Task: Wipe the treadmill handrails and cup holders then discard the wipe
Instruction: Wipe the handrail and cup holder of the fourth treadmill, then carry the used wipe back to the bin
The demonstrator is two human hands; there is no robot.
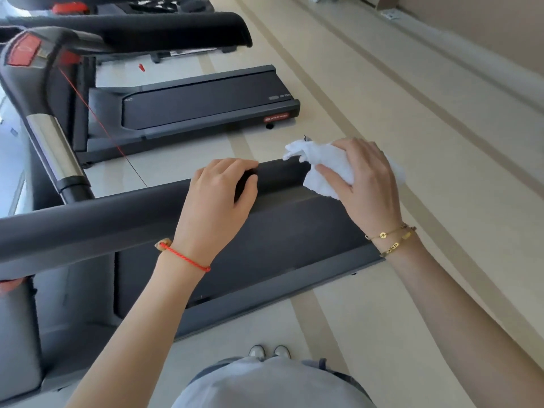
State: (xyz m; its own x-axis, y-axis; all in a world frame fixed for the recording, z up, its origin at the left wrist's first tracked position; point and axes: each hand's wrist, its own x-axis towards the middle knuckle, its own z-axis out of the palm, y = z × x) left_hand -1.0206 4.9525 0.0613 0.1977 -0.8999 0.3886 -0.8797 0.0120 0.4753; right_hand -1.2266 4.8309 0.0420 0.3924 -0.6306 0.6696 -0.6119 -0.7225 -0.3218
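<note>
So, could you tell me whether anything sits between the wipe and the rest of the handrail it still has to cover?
Yes: the left hand grips the handrail just beside the wipe, which the right hand holds at the rail's end.

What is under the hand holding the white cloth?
The right hand grips a crumpled white cloth wipe, pressed on the end of the black padded treadmill handrail. The handrail's tip beneath the wipe is covered and cannot be seen.

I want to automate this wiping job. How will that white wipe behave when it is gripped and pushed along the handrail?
The white wipe is bunched and creased in the right hand, so it is probably floppy and light. Loose corners stick out past the handrail end, so they may flap or snag.
</note>
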